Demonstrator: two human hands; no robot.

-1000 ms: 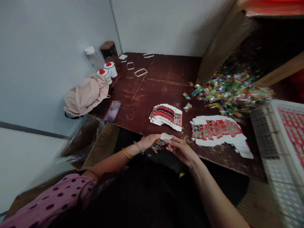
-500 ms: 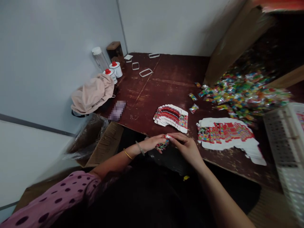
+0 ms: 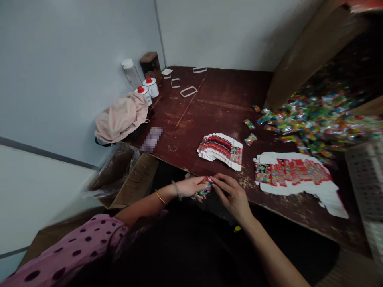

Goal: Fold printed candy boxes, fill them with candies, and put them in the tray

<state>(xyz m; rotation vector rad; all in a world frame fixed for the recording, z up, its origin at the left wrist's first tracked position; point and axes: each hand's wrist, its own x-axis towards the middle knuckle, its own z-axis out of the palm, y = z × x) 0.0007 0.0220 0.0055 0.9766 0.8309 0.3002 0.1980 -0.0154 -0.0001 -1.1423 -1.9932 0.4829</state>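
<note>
A small printed card box (image 3: 202,193), red and multicoloured, is held low in front of the table's near edge. My left hand (image 3: 189,186) is closed round it, with the thumb on top. From the other side my right hand (image 3: 233,196) pinches at the white-edged upper end of the box with thumb and fingers. Just beyond my hands lies a fanned stack of flat printed cartons (image 3: 220,150). A longer fanned stack of flat cartons (image 3: 295,173) spreads to the right of it.
A pile of wrapped sweets (image 3: 323,123) spills from a tipped cardboard box (image 3: 302,59) at right. A white plastic basket (image 3: 363,175) stands at the right edge. Lidded mugs (image 3: 152,88), a pink cloth bag (image 3: 123,116) and an open carton (image 3: 134,181) are at left.
The view has shifted slightly, so the table things appear farther right. Both hands stay at the small box, and my right hand's fingers have moved a little on its upper end.
</note>
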